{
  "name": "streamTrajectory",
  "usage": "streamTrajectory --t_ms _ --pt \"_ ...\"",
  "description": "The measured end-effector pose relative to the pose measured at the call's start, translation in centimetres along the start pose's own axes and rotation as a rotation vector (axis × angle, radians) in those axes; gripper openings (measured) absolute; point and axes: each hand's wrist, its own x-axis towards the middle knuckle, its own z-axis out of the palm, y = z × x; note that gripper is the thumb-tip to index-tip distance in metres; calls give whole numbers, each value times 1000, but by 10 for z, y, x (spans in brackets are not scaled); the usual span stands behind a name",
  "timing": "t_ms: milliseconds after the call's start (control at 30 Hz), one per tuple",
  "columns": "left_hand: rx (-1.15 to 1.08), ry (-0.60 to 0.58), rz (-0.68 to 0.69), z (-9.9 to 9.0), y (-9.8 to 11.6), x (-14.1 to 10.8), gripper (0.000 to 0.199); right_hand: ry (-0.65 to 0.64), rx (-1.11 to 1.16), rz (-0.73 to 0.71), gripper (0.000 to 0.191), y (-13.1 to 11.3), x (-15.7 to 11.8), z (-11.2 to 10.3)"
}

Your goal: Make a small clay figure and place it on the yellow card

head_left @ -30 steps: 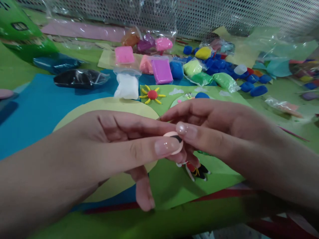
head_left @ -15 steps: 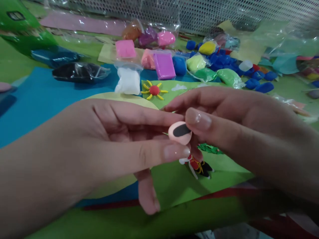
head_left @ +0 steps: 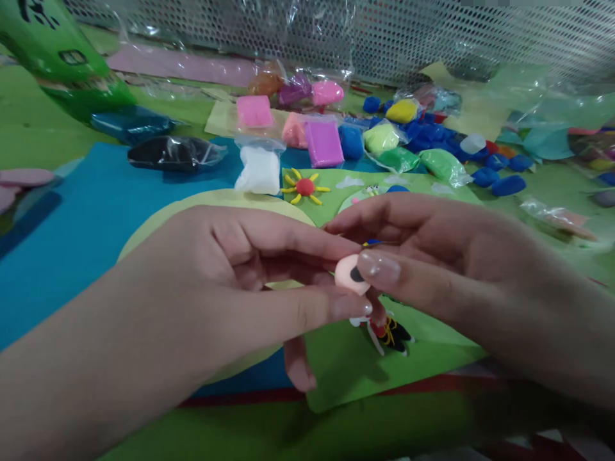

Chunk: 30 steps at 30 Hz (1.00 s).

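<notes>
A small pale-pink clay ball (head_left: 344, 275) with a flat black clay patch (head_left: 356, 274) sits between my hands. My left hand (head_left: 259, 269) pinches the ball between thumb and fingers. From the other side my right hand (head_left: 446, 262) grips it, its thumb pressed over part of the black patch. Below the hands, a green paper (head_left: 346, 384) carries a clay figure (head_left: 387, 331) in red, black and yellow, partly hidden by my fingers. A clay sun (head_left: 305, 187), red with yellow rays, lies at the sheet's upper left.
Blue paper (head_left: 81, 218) and a pale yellow paper shape (head_left: 148, 227) lie at left. Behind stand bagged clays: white (head_left: 259, 169), black (head_left: 168, 153), purple (head_left: 324, 143). Blue lumps (head_left: 509, 186) are scattered at right. A green package (head_left: 72, 64) leans at upper left, before a perforated panel (head_left: 408, 38).
My right thumb now covers more of the black patch on the clay ball. Both hands sit slightly lower and farther right in view, and the whole scene has shifted with the camera.
</notes>
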Motion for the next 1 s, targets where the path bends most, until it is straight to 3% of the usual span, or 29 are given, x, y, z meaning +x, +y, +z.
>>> streamTrajectory --t_ms 100,300,467,700,800,1000 --pt "-93 -28 -89 1 3 1 19 7 22 34 17 -3 -2 2" --pt "-241 -11 -154 1 3 4 17 31 29 74 3 -5 -3 1" --pt "-293 -118 -255 -1 2 5 25 -7 99 45 28 0 -1 2" --pt "-281 -82 -227 -1 4 6 18 -100 90 54 17 0 -2 -5" --pt "-283 -87 -242 -1 4 6 16 -71 12 27 9 1 -1 -5" --pt "-208 -49 -218 -6 0 4 17 -76 -81 38 14 -1 -1 -2"
